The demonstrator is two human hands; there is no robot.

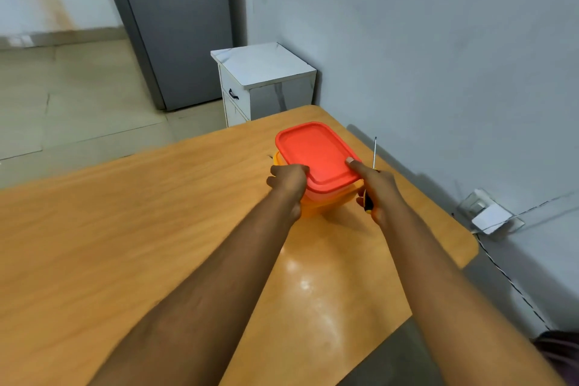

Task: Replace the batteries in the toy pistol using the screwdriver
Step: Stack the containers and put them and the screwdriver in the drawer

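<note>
A red lid (pixel 316 154) sits atop an orange container (pixel 329 201) on the wooden surface (pixel 125 229). The left hand (pixel 288 180) curls over the lid's near-left edge. The right hand (pixel 377 190) grips the screwdriver (pixel 371 179) — shaft upward — thumb pressing the lid's right corner. The container's contents are hidden, perhaps blurred.

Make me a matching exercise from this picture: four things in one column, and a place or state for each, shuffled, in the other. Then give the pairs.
Things:
1. lid
2. screwdriver
3. cabinet
4. left hand

Places or states:
A. stands on the floor beyond the table
B. red, on top of the orange box
C. grips the near left edge of the lid
D. held in the right hand, shaft pointing away

Pairs: 1-B, 2-D, 3-A, 4-C
</note>
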